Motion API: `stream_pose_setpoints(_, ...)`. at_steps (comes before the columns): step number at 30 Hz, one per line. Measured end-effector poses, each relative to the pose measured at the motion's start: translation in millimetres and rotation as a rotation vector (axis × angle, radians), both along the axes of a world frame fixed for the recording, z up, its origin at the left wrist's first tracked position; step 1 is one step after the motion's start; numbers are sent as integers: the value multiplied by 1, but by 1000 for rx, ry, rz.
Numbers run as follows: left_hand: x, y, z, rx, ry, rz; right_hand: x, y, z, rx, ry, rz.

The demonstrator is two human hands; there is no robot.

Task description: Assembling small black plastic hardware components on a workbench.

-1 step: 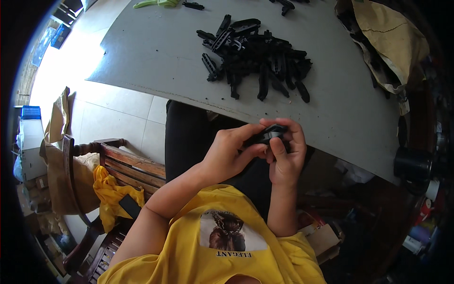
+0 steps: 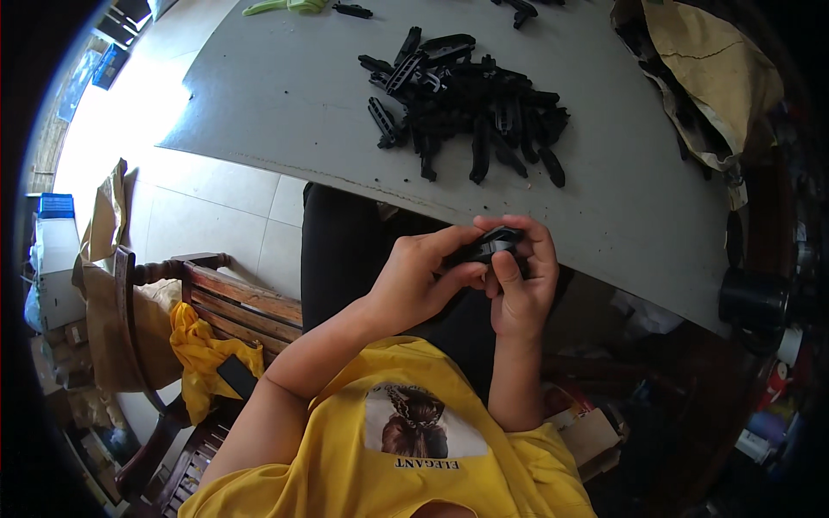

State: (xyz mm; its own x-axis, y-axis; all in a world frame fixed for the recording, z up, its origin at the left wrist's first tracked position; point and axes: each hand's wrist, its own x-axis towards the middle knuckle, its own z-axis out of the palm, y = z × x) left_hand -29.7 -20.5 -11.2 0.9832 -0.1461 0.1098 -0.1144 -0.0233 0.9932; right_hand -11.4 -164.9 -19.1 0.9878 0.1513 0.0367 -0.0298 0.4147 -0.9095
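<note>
Grey worktop (image 2: pixel 259 104) carries a pile of black plastic parts (image 2: pixel 466 104); wooden chair (image 2: pixel 216 302) at left. Left hand (image 2: pixel 423 276) and right hand (image 2: pixel 518 285) both clench one small black part (image 2: pixel 492 246) at the worktop edge, apparently mid-assembly; pressing it together likely needs firm pinch.

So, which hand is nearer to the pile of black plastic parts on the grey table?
Right. The right hand sits almost directly below the pile; the left hand is further left, both holding a small black part.
</note>
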Motion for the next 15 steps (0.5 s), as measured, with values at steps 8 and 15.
stream_pose_setpoints(8, 60, 76, 6, 851, -458, 402, 46, -36, 11, -197, -148, -404)
stream_pose_setpoints(15, 89, 114, 0, 1199, -575, 320, 94, -48, 10, -1540, -379, -414)
